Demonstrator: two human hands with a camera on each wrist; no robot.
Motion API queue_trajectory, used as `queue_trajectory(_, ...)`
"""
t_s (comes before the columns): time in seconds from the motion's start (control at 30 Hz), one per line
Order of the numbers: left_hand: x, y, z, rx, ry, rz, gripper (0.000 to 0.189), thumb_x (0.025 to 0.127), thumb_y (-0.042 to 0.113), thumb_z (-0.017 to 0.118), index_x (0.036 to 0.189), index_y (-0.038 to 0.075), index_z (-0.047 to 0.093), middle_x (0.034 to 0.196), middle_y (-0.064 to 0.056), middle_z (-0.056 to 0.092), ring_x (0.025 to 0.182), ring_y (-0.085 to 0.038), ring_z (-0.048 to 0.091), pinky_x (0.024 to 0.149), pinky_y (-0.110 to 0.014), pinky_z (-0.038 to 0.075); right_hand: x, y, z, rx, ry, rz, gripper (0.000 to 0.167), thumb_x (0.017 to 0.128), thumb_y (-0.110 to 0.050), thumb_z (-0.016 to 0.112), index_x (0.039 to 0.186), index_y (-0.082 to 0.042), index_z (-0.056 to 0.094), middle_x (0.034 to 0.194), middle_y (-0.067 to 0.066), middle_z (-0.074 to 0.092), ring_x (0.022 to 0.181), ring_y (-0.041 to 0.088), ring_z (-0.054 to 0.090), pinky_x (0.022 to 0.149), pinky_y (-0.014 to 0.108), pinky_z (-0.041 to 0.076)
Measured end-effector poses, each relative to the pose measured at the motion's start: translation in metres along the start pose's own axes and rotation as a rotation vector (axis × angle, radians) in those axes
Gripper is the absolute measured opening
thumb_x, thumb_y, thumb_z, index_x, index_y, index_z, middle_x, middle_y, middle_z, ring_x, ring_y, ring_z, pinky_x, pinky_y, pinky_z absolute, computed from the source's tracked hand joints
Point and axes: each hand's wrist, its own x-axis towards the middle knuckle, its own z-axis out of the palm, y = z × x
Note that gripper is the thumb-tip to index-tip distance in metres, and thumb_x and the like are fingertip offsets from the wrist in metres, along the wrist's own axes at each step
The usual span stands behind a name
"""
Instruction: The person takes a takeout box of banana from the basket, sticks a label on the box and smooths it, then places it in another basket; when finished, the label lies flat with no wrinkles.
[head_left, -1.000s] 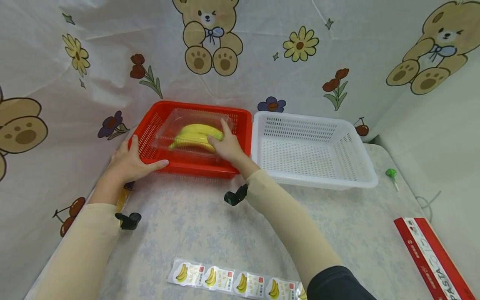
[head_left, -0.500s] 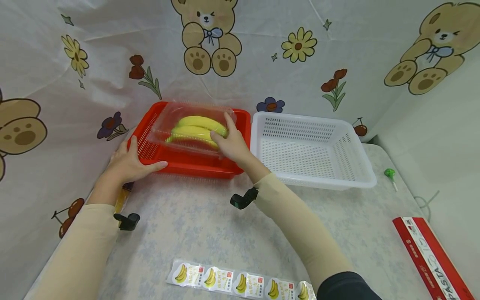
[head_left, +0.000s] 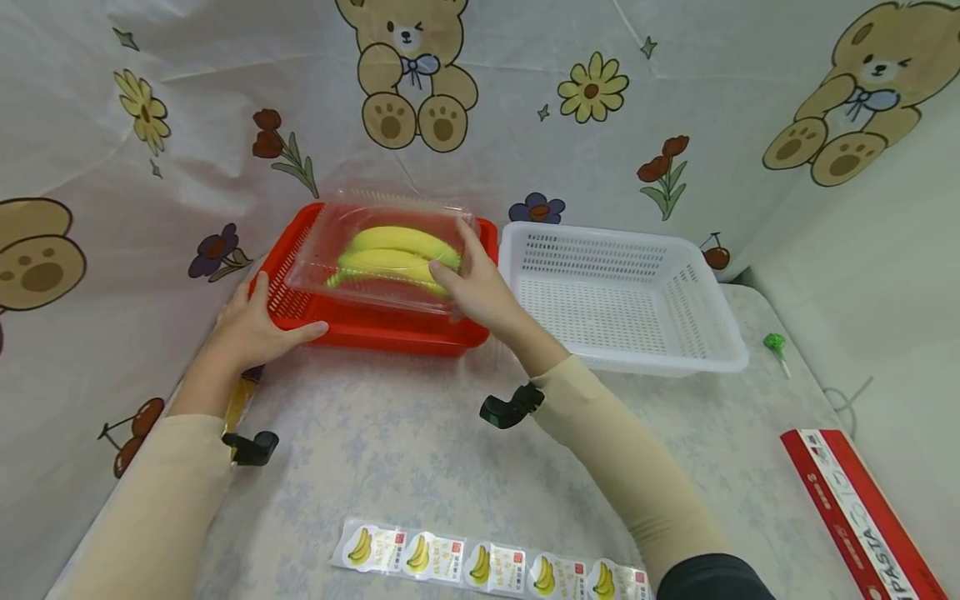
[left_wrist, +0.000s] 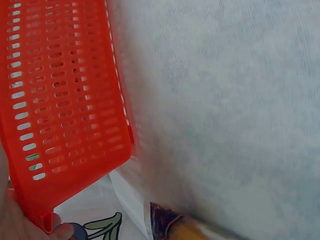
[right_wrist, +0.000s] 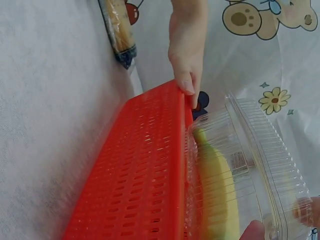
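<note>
A clear plastic clamshell box with bananas inside is tilted over the red basket. My right hand pinches the box's right end, thumb toward the front and fingers toward the back. In the right wrist view, the ridged clear box stands partly above the basket's rim, a banana showing through it. My left hand grips the basket's left front corner, its thumb along the front rim. The left wrist view shows the basket's slotted side with fingers at the corner.
A white basket stands right of the red one. A strip of banana stickers lies at the front. At the right are a red-and-white box and a green-topped stick. A yellow package lies near my left wrist.
My right hand has lifted the clamshell box with the bananas up from inside the red basket and slightly right. My left hand keeps its grip on the basket's corner.
</note>
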Motion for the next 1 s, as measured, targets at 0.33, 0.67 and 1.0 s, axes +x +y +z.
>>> queue_trajectory(0.33,-0.02,0.009,-0.022,-0.384,0.121,0.279,0.093,0.093,0.053,0.053,0.159,0.032,-0.01,0.167,-0.009,-0.014,0.153,-0.04,-0.012,0.109,-0.079,0.006,-0.028,-0.02,-0.012,0.012,-0.019,-0.005,0.078,0.102,-0.023,0.054,0.161,-0.024,0.004,0.169,-0.002,0.004,0.086,0.034,0.062,0.058,0.034,0.056)
queue_trajectory(0.67,-0.05,0.065,-0.041,-0.268,0.095,0.353,0.086,0.096,0.048,0.055,0.153,0.052,-0.009,0.145,-0.022,0.032,0.12,-0.039,0.037,0.081,-0.056,0.049,-0.038,0.002,-0.022,-0.042,0.022,-0.069,0.078,0.098,-0.035,0.06,0.158,-0.04,0.011,0.164,-0.012,0.015,0.066,0.025,0.051,0.058,0.033,0.053)
queue_trajectory(1.0,-0.07,0.095,-0.041,-0.227,-0.033,0.372,0.097,0.091,0.053,0.062,0.152,0.05,-0.014,0.168,0.002,-0.001,0.152,-0.041,0.013,0.103,-0.075,0.031,-0.07,-0.002,-0.027,-0.088,0.045,-0.09,0.074,0.096,-0.038,0.063,0.152,-0.053,0.017,0.082,0.011,0.042,0.06,0.025,0.044,0.051,0.044,0.056)
